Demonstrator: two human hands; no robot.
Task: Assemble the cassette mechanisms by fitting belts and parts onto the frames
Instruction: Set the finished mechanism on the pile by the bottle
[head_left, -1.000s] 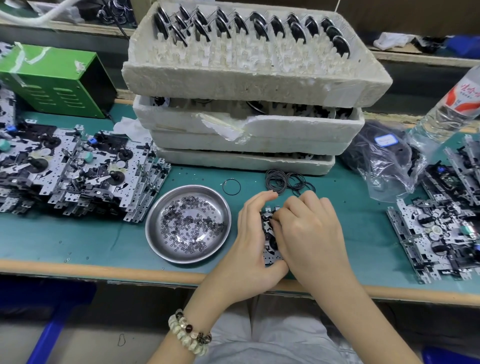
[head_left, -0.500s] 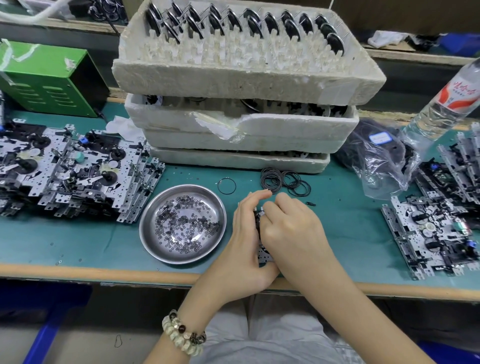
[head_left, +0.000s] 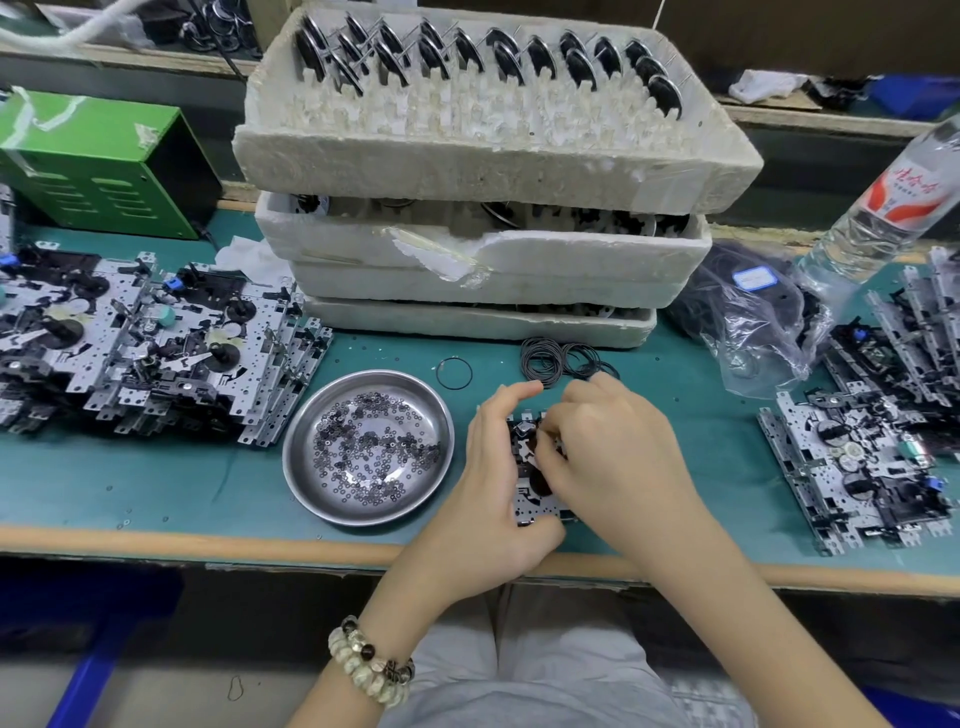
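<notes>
While the cassette frame (head_left: 525, 467) sits at the near edge of the bench (head_left: 156, 483), between both hands, most of it is hidden from me. Left hand (head_left: 488, 499) grips it, thumb at the near end and fingers curled over the far end. Right hand (head_left: 618, 457) lies over the upper half with its fingertips bunched down onto the mechanism. Whether they pinch a belt or a small part, I cannot tell.

Risks, as I judge them:
- A belt stretched by fingertips could slip off its pulley and spring away, or seat twisted. Cause: working blind under my own fingers.
- The frame is close to the bench lip. A hard push from the right hand could tip it, or any loose piece, off into the lap.
- The steel dish of washers (head_left: 369, 447) lies just beside the left hand, so a sideways jolt of that wrist could scatter them.
- The loose belts (head_left: 556, 358) lie just beyond the fingers. A blind reach may drag up several tangled together.
</notes>
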